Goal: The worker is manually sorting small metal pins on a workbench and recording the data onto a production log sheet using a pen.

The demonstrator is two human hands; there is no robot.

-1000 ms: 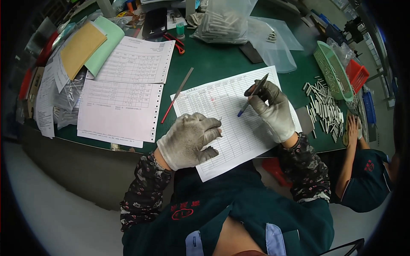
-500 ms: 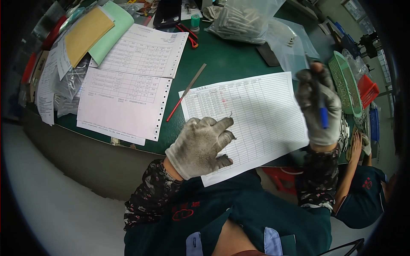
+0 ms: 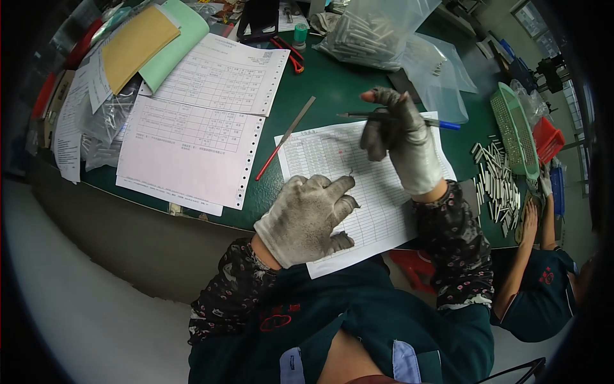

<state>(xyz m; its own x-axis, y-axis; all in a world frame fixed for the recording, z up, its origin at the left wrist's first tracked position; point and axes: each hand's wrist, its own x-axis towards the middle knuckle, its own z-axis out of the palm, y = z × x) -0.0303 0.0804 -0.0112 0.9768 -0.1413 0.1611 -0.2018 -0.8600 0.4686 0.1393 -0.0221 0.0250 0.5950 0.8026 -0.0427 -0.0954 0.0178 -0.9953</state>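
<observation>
Lying leftmost are printed forms (image 3: 192, 137), then a red-handled file (image 3: 287, 136). The gloved left hand (image 3: 308, 221) rests palm down on the sheet (image 3: 377, 205), fingers a little apart and gripping nothing, while the right hand (image 3: 408, 146), above the sheet, clasps a pen (image 3: 445, 124), blue end rightward. Farther right, metal rods (image 3: 497, 185) lie beside a green basket (image 3: 510, 125).

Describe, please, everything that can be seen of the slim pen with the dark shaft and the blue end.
The slim pen looks like plastic, with a thin dark shaft narrowing to a point and a blue section at the other end. The right hand in a soiled pale fabric glove holds it nearly level, point leftward, blue end rightward, fingers hiding part of its middle. It appears raised near the white gridded paper sheet's far edge.
</observation>
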